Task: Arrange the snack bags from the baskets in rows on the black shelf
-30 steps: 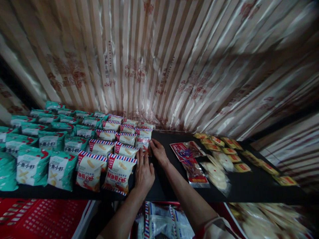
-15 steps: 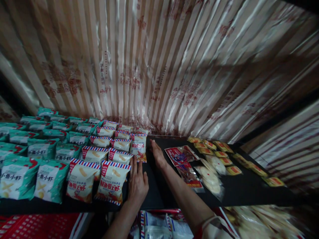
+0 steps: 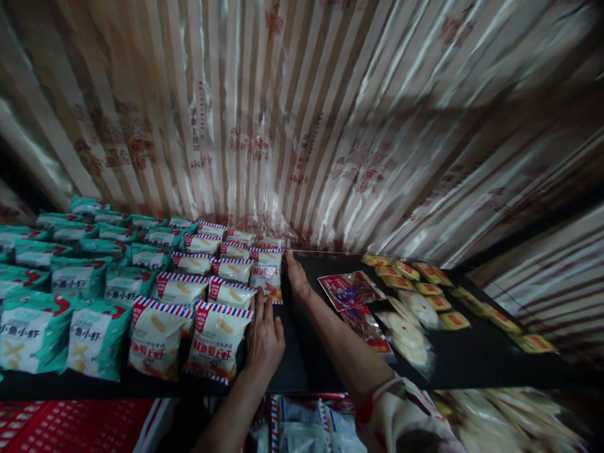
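White snack bags (image 3: 219, 343) with red-and-blue striped edges stand in rows on a black shelf. My left hand (image 3: 267, 340) lies with straight fingers along the right side of the front rows, touching the bags. Farther back, my right hand (image 3: 297, 277) is held edgewise, fingers stretched, beside an upright snack bag (image 3: 267, 275) at the right end of its row. Its fingertips are at that bag's edge; whether they press on it I cannot tell. Neither hand grasps anything.
Teal snack bags (image 3: 97, 340) fill the shelf's left side. To the right lie red flat packets (image 3: 352, 290), clear packs of pale food (image 3: 406, 340) and small yellow packets (image 3: 429, 289). Below are a red basket (image 3: 80, 425) and more bagged goods (image 3: 306, 428). Striped sheeting (image 3: 264, 113) hangs behind.
My right hand has moved closer to the upright bag at the rear, narrowing the gap. My left hand stays against the front bags. The view has shifted slightly.
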Available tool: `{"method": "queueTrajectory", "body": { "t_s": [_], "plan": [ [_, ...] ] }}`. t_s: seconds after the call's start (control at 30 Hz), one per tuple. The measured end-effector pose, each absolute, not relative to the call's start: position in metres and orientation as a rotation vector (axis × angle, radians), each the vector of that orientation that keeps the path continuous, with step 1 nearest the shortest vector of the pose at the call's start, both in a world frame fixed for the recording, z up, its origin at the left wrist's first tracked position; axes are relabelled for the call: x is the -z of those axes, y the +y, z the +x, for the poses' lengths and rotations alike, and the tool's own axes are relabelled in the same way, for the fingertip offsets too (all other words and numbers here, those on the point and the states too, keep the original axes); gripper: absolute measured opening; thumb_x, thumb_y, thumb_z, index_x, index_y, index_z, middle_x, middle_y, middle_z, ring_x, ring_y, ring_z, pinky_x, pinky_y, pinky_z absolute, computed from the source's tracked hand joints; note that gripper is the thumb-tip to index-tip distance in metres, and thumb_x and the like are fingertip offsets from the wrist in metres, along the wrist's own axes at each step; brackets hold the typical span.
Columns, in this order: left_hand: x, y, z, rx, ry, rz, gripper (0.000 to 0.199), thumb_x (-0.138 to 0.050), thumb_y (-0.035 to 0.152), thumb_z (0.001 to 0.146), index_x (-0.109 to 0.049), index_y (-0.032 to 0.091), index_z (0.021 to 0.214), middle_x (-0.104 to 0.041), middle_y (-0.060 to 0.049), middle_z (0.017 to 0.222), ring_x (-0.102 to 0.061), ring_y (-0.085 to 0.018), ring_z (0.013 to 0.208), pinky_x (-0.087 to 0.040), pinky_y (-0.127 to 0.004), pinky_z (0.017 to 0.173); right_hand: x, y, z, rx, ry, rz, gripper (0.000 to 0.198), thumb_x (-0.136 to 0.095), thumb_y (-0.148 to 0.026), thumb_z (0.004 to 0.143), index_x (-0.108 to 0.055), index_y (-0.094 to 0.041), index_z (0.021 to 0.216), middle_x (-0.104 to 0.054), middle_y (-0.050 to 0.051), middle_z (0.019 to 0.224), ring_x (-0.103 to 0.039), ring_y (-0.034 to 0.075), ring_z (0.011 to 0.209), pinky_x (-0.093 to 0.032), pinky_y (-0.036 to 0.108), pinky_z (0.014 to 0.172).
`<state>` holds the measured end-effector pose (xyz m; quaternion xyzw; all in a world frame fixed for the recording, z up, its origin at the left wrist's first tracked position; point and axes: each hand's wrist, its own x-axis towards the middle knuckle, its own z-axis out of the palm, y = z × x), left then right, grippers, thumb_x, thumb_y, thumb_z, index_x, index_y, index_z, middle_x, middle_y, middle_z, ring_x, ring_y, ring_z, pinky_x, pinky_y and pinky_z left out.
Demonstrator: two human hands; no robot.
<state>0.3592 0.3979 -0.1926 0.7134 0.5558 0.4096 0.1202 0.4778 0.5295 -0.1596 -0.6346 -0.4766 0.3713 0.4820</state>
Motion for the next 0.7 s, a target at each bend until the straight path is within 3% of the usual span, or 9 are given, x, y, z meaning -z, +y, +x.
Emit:
{"method": "queueTrajectory", "body": {
  "t_s": [0.1,0.2,0.3,0.5,0.7],
  "plan": [
    [0.187,0.396,0.355,-1.165,1.621,2.069,0.042,-0.039,0.013,0.084,-0.048,0.01,0.125,-0.035,-0.016,0.146,-0.021,-0.029,0.139,-0.033,-0.051,0.108,0.152,0.516,0.48,-0.927,-0.946,-1.534,0.06,-0.027,-0.057,0.089,-0.062,-0.014,0.113,-0.065,0.011,0.116,-0.062,0.02,0.102,-0.05,0.029,0.082],
    [0.181,0.391,0.351,-1.183,1.598,2.088,0.038,-0.041,0.012,0.084,-0.052,0.01,0.12,-0.038,-0.015,0.144,-0.021,-0.029,0.139,-0.033,-0.05,0.109,0.141,0.483,0.488,-0.898,-0.884,-1.482,0.054,-0.033,-0.055,0.088,-0.062,-0.015,0.111,-0.061,0.013,0.121,-0.061,0.021,0.104,-0.049,0.031,0.085],
    [0.177,0.378,0.349,-1.233,1.464,2.153,0.034,-0.039,0.011,0.085,-0.056,0.012,0.114,-0.044,-0.013,0.14,-0.024,-0.025,0.138,-0.034,-0.047,0.109,0.125,0.428,0.502,-0.835,-0.927,-1.414,0.053,-0.041,-0.056,0.085,-0.061,-0.015,0.112,-0.063,0.013,0.117,-0.062,0.021,0.1,-0.049,0.032,0.085],
    [0.169,0.321,0.349,-1.286,1.029,2.263,0.036,-0.034,0.006,0.085,-0.061,0.015,0.107,-0.063,-0.009,0.117,-0.05,-0.017,0.119,-0.045,-0.036,0.1,0.11,0.276,0.528,-0.641,-0.981,-1.479,0.046,-0.049,-0.051,0.084,-0.057,-0.018,0.115,-0.067,0.01,0.103,-0.063,0.018,0.084,-0.05,0.034,0.079],
    [0.194,0.237,0.345,-0.708,1.032,2.348,0.035,-0.037,0.009,0.083,-0.063,0.018,0.104,-0.065,-0.008,0.111,-0.059,-0.017,0.104,-0.05,-0.034,0.094,0.164,0.145,0.535,-0.895,-0.905,-1.851,0.047,-0.049,-0.054,0.08,-0.06,-0.018,0.108,-0.07,0.009,0.088,-0.066,0.023,0.077,-0.051,0.035,0.074]
  ]
}}
